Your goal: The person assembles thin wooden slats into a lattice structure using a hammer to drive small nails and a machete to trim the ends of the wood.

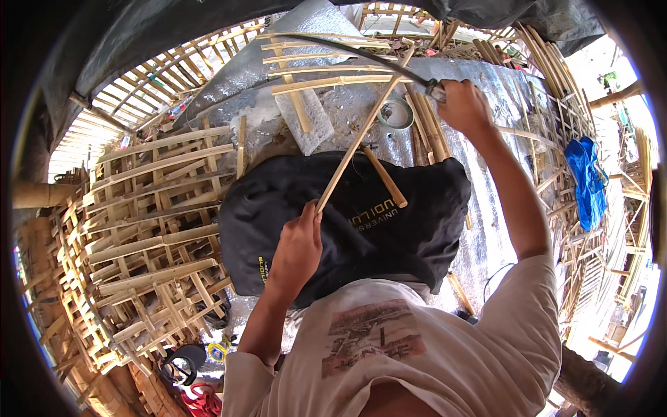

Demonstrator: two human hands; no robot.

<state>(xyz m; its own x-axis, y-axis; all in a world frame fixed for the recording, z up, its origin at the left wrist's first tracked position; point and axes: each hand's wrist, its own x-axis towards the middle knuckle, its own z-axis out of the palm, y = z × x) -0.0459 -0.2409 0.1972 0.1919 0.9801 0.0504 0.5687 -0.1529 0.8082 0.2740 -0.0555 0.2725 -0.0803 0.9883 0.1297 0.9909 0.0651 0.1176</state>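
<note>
My left hand is closed on the lower end of a long bamboo strip, which slants up and away to the right. In my right hand is the handle of a machete; its long dark blade points to the far left and crosses the strip near the strip's upper end. Whether the blade touches the strip I cannot tell. Across my lap lies a black cloth with printed lettering. On it rests a hammer, its wooden handle toward me, its head partly hidden.
Several bamboo slats lie crosswise on an upright piece beyond my lap, near a flat grey stone slab. A round tin stands beside loose bamboo sticks. Woven bamboo lattice is at left; a blue bag hangs at right.
</note>
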